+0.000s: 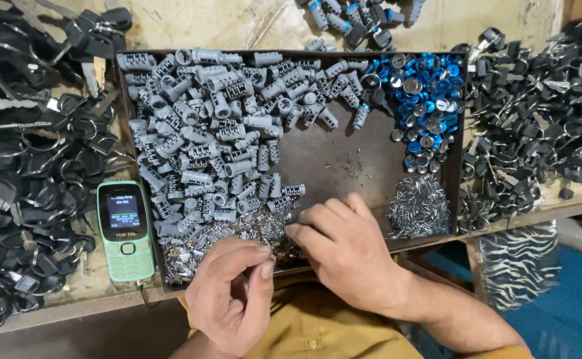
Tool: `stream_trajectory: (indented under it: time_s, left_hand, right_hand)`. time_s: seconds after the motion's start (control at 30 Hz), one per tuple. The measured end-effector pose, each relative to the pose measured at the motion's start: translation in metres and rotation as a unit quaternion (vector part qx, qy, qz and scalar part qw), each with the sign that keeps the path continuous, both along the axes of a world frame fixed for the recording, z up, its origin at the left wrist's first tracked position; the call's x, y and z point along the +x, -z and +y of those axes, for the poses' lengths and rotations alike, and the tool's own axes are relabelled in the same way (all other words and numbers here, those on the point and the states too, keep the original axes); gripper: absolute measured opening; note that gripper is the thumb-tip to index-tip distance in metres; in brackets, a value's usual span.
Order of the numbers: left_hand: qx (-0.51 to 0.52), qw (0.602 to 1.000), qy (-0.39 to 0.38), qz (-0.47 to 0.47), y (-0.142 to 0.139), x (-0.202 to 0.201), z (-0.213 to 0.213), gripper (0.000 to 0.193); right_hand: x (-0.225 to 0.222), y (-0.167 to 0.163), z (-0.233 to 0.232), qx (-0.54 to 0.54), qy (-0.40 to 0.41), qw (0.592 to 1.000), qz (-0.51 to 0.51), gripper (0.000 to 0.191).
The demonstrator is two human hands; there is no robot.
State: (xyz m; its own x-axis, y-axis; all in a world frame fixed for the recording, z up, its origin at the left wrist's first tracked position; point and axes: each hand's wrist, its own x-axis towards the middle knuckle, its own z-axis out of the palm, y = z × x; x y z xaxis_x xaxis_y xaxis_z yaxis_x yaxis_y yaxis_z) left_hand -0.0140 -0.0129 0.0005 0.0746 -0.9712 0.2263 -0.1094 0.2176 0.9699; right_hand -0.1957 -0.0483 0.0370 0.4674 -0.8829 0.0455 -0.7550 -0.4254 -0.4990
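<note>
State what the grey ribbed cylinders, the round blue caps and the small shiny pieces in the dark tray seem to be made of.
Grey ribbed cylinders: probably cast metal, matt and dull, without glare. Round blue caps: likely coloured metal, glossy, with silvery centres. Small shiny pieces: thin bright metal, glinting. Dark tray: looks like dull brown sheet metal, unsure.

There is one view, from a camera on the person's head, looking almost straight down and close over the workbench (191, 23). The dark tray (344, 156) fills the middle of the frame, its far edge near the top of the picture and its near edge just above the person's lap (the bench's near edge runs below it). The left hand (231, 299) and right hand (344, 249) enter from the bottom, nearest the lens.
</note>
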Motion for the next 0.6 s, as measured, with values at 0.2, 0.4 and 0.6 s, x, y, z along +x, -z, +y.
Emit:
stream_trajectory:
  time_s: [0.2,0.4,0.6]
  left_hand:
    - [0.028,0.999,-0.014,0.013,-0.005,0.009,0.012,0.011]
    - [0.032,0.999,0.002,0.004,-0.010,0.009,0.014,0.010]
    - [0.091,0.993,0.069,-0.021,-0.017,0.005,0.016,0.016]
  right_hand:
    - [-0.007,-0.012,0.002,-0.005,0.027,0.997,-0.077,0.024]
    - [-0.011,-0.013,0.003,0.046,0.071,0.988,-0.130,0.031]
    - [-0.018,-0.011,0.020,0.107,0.107,0.954,-0.258,0.024]
